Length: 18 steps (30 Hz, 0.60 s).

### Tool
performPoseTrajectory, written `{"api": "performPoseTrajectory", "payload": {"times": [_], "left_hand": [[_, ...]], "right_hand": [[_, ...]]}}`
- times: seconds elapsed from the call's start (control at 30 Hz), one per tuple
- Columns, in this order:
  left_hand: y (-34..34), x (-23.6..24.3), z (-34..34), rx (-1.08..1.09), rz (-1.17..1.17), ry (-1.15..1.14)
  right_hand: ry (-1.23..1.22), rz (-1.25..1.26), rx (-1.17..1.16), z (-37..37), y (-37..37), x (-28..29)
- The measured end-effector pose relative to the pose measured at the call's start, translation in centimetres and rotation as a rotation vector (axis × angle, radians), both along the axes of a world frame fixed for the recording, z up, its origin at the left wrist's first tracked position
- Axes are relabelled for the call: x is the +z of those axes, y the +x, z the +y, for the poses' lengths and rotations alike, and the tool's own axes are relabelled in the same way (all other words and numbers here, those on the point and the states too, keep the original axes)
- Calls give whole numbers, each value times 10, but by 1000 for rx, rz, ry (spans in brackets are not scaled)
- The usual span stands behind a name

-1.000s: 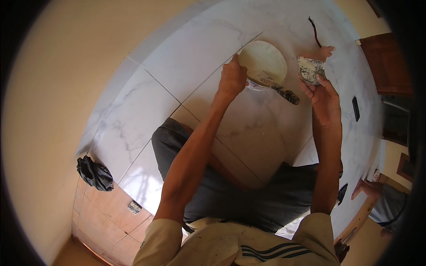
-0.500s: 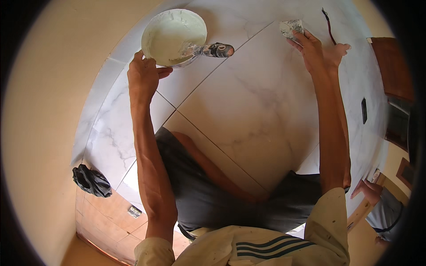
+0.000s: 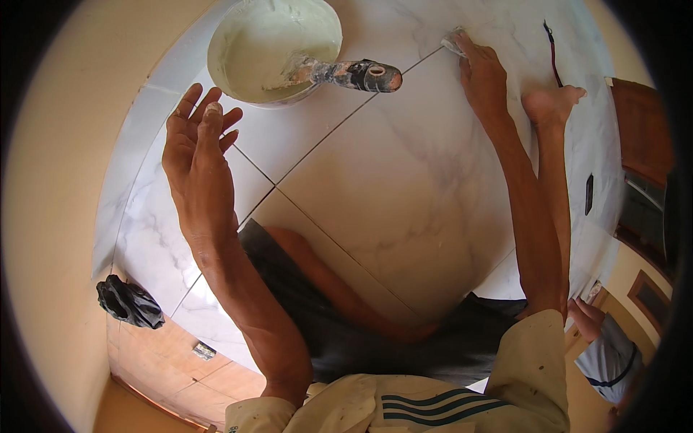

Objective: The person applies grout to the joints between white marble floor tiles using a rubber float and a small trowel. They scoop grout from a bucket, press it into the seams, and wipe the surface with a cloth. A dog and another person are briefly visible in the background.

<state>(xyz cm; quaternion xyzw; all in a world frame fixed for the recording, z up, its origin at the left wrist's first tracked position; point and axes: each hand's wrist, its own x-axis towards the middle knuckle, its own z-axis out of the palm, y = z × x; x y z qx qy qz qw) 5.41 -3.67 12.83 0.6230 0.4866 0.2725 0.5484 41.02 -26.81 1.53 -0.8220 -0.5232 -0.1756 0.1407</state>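
Observation:
A white tub of pale paste (image 3: 245,54) sits on the marble-patterned floor tiles (image 3: 375,173), with a smeared, black-handled putty knife (image 3: 364,76) lying across it. Just below the tub's left side, my left hand (image 3: 198,155) is open and empty, fingers slightly curled and white paste on a fingertip. My right hand (image 3: 482,79) grips a small flat, paste-smeared scraper (image 3: 453,43) at a grout line, its fingers partly hiding it.
My bare foot (image 3: 541,105) lies right of my right hand, near a red-and-black cord (image 3: 554,61). A dark slim object (image 3: 588,195) is farther right. A crumpled black bag (image 3: 130,303) is by the left wall (image 3: 54,180). Another person (image 3: 606,361) is at lower right.
My left hand moved the tub left and farther away, then let go and opened. My right hand moved up and left with the scraper, bringing it to the grout line.

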Motion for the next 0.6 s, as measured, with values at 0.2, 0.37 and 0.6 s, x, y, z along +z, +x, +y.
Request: {"api": "performPoseTrajectory", "payload": {"times": [0.2,0.37,0.6], "left_hand": [[-6,5,-2,-2,-153,-81],[5,-2,-4,-6,11,-65],[2,-9,-1,-10,-28,-64]], "right_hand": [[-232,438,-177,-2,18,86],[-98,302,-179,1,60,42],[-156,836,7,3,-66,70]]}}
